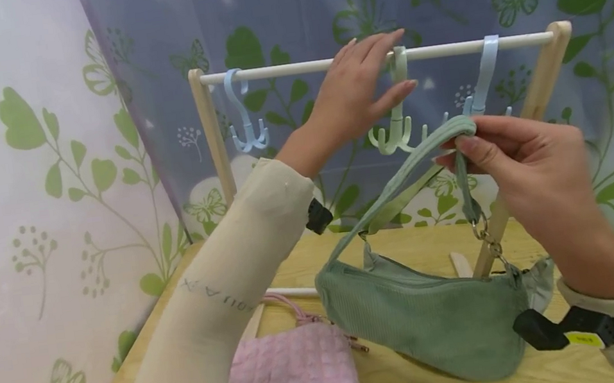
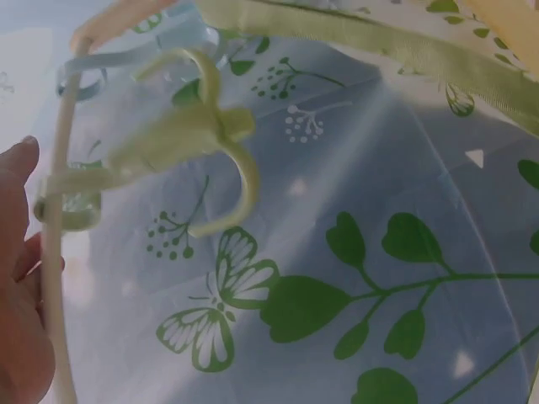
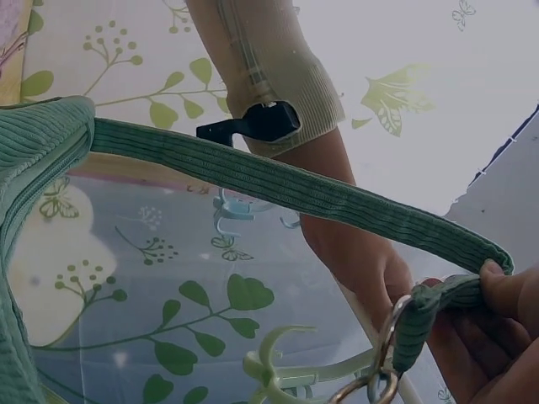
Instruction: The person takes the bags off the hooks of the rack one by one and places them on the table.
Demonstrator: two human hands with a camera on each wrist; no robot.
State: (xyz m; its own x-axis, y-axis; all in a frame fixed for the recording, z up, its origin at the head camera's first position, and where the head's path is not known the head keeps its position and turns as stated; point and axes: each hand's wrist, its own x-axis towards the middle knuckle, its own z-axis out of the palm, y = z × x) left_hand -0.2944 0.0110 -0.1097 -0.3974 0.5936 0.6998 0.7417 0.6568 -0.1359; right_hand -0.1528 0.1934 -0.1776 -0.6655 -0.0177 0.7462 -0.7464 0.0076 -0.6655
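A green corduroy handbag [image 1: 428, 318] hangs by its strap [image 1: 398, 179] from my right hand [image 1: 544, 179], whose thumb and fingers pinch the strap near its top. Gold rings [image 1: 484, 233] join the strap to the bag. My left hand [image 1: 349, 95] rests at the white rod [image 1: 279, 71] of a small rack, fingers extended over it and thumb apart. Just right of that hand, a pale green multi-prong hook [image 1: 397, 121] hangs on the rod. The right wrist view shows the folded strap [image 3: 295, 185] between thumb and fingers.
A light blue hook [image 1: 247, 122] hangs at the rod's left, another blue hook [image 1: 484, 77] at its right. The rack's wooden legs [image 1: 545, 76] stand on the wooden table [image 1: 418, 371]. A pink quilted bag [image 1: 293, 377] lies at front left, below my left forearm.
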